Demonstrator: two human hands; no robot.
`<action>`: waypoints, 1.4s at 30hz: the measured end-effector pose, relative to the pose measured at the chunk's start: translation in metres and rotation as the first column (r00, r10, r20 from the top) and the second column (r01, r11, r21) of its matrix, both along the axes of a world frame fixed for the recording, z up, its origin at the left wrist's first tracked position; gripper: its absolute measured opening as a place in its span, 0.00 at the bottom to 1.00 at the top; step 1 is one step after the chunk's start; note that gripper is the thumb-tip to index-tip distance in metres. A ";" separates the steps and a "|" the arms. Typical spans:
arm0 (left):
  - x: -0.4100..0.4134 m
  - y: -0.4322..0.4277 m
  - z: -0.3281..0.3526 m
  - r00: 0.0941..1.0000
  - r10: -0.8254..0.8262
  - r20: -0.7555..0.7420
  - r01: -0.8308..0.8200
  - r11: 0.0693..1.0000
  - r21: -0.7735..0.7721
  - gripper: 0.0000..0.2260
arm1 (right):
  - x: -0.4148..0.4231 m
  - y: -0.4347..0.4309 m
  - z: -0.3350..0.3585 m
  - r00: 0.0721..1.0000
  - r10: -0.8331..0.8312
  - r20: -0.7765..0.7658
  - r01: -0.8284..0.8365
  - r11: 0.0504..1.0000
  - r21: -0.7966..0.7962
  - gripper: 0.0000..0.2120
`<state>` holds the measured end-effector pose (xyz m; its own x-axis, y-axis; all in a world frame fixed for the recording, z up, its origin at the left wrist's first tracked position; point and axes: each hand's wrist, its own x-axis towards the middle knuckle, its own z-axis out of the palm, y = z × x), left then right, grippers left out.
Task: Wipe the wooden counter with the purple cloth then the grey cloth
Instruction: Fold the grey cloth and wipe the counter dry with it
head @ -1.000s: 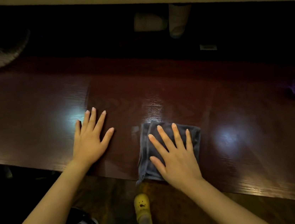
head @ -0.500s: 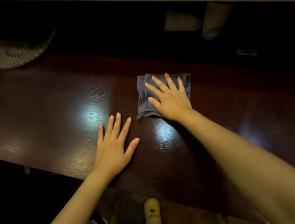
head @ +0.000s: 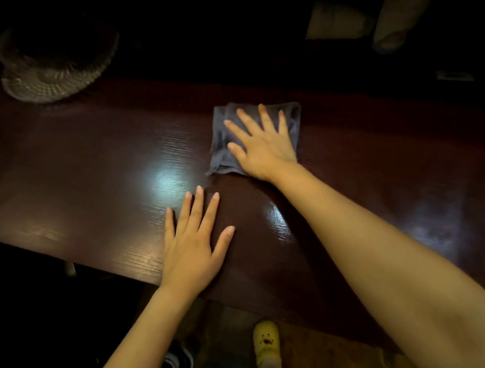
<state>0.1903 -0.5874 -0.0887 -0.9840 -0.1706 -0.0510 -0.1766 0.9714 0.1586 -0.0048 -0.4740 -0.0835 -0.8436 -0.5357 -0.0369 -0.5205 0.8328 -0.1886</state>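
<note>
The grey cloth (head: 220, 145), folded to a small square, lies toward the far side of the dark glossy wooden counter (head: 82, 179). My right hand (head: 261, 146) presses flat on top of it, fingers spread, arm stretched forward. My left hand (head: 192, 248) rests flat on bare wood near the counter's front edge, fingers apart, holding nothing, a short way in front of and left of the cloth. The purple cloth is out of view.
A woven straw basket (head: 54, 75) sits at the counter's far left. A dark recess with pale objects (head: 337, 20) runs behind the counter. Below the front edge are my yellow shoe (head: 265, 338) and a dark shoe (head: 179, 359).
My right hand has slid the grey cloth from the counter's near edge away to the far side. My left hand stays flat on the wood. The view has shifted left, and the purple cloth has left it.
</note>
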 end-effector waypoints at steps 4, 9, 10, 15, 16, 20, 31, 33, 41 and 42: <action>0.032 0.007 0.000 0.997 0.082 0.005 -0.082 0.996 -0.031 0.33 | 0.041 -0.001 0.000 0.995 0.100 -0.005 -0.100 0.995 0.008 0.26; 0.062 0.021 0.000 0.984 0.179 0.021 -0.179 0.984 -0.004 0.36 | 0.105 0.013 -0.001 0.971 0.236 -0.045 -0.237 0.971 -0.039 0.27; 0.068 0.023 0.000 0.983 0.184 0.024 -0.184 0.983 0.012 0.36 | 0.114 0.018 0.000 0.965 0.260 -0.033 -0.261 0.965 -0.034 0.26; 0.091 0.031 -0.001 0.984 0.171 0.042 -0.172 0.985 0.032 0.36 | 0.146 0.051 0.002 0.949 0.314 0.006 -0.314 0.949 -0.026 0.28; 0.093 0.032 -0.001 0.985 0.166 0.038 -0.168 0.985 0.045 0.36 | 0.152 0.060 0.002 0.946 0.325 0.003 -0.325 0.945 -0.023 0.27; 0.099 0.046 0.001 0.992 0.125 0.035 -0.128 0.987 0.093 0.36 | 0.177 0.103 0.002 0.926 0.377 -0.018 -0.377 0.926 -0.018 0.26; 0.108 0.145 0.005 0.992 -0.119 0.038 0.114 0.987 0.114 0.34 | 0.206 0.228 0.002 0.941 0.339 -0.017 -0.338 0.941 0.035 0.25; 0.107 0.163 0.007 0.987 -0.158 0.034 0.151 0.977 0.153 0.34 | 0.213 0.250 0.003 0.958 0.285 -0.016 -0.283 0.957 0.064 0.25; 0.082 0.224 0.031 0.990 -0.142 0.027 0.119 0.907 0.405 0.33 | 0.247 0.287 0.011 0.999 -0.019 0.045 0.016 0.998 0.067 0.26; 0.075 0.230 0.036 0.994 -0.104 0.023 0.085 0.907 0.411 0.28 | 0.249 0.287 0.013 0.997 -0.043 0.070 0.039 0.998 0.051 0.27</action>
<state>0.2658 -0.3576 -0.0530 -0.9897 -0.0318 -0.1393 -0.1029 0.8352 0.5402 0.2445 -0.1866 -0.0707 -0.8593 -0.4966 -0.1226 -0.4724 0.8624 -0.1817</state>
